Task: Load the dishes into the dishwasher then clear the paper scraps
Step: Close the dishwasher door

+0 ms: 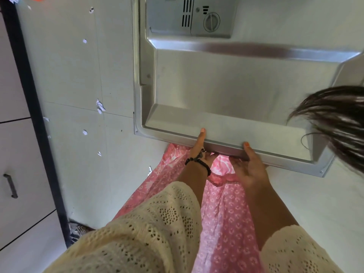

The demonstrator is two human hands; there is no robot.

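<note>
At the bottom of the frame two arms in cream crochet sleeves (pixel 149 229) reach forward over a pink patterned skirt (pixel 222 223). The left wrist wears a dark beaded bracelet (pixel 199 163).

Just beyond them, filling the centre and upper right of the frame, the dishwasher door (pixel 226 91) lies open and roughly flat, inner face up. It is brushed stainless steel with a recessed panel, raised sloping borders and small screws at its near corners. Its near edge runs across the middle of the frame, directly above the skirt, and both hands meet it there.

The left hand (pixel 200 148) grips that edge left of centre: the thumb lies flat on top of the rim and the fingers go underneath, out of sight. The right hand (pixel 249 166) holds the same edge a little further right, palm turned inward against the lip, thumb with an orange-painted nail hooked over the top, fingers curling below the door.

Further off, at the top centre, the grey detergent dispenser (pixel 189 16) sits in the door with vent slots and a round cap beside it.

On the pale floor (pixel 71 71) left of the door, white paper scraps (pixel 100 106) lie scattered from middle left up to the upper left corner, well apart from the hands. A dark-edged cabinet with a drawer handle (pixel 10 186) lines the left side. Dark hair (pixel 334 123) hangs in at the right edge.
</note>
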